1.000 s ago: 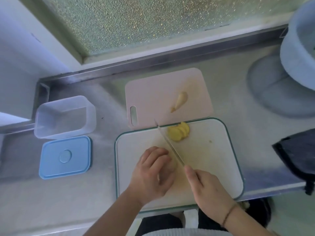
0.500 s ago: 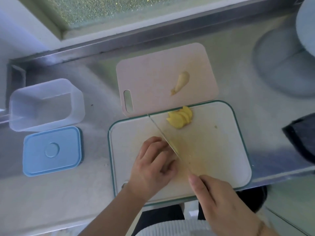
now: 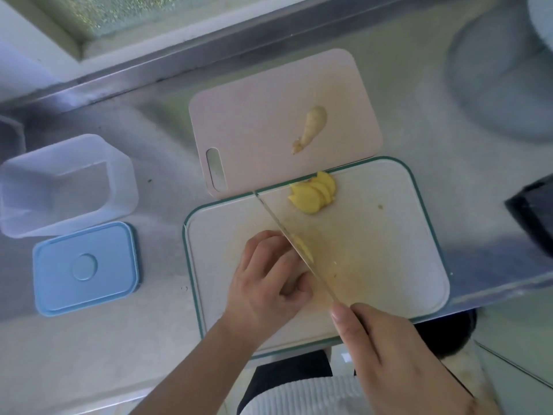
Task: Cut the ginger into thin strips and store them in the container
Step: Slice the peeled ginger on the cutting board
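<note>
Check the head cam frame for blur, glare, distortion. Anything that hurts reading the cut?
Head view: soft all over, as if smeared by motion; the knife blade edge is faint against the white board. Daylight from the frosted window gives washed colour and a sheen on the steel counter. Wide-angle bending curves the counter edge. The ginger under the left hand is mostly hidden.
</note>
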The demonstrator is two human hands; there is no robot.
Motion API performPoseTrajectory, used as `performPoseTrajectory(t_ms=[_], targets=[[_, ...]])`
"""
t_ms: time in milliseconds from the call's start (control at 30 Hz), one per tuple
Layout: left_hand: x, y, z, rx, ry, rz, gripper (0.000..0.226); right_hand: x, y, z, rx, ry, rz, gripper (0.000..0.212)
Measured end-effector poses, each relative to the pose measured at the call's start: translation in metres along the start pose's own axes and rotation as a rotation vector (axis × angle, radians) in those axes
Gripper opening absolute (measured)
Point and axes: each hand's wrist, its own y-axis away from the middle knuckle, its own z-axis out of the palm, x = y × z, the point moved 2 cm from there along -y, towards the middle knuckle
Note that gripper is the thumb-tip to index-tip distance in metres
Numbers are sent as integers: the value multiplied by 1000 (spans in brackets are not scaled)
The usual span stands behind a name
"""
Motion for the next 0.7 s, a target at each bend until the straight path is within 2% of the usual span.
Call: performPoseTrajectory(t_ms=[167,300,400,500,700], targets=[[0,-1,-1,7,15,9,44,4,-3,0,-80,-50,29,73],[2,-2,-1,13,13,24,45,3,-4,0,-72,-58,20,80],[2,-3,-1,11,0,42,48,1,-4,0,-53,-38,8,69],[2,-3,0,16,-13,56,47,2,-7,0,-29,-42,-10,80],[0,-3,3,34,-17,82,42,-6,-12,0,-118,-55,20,65]])
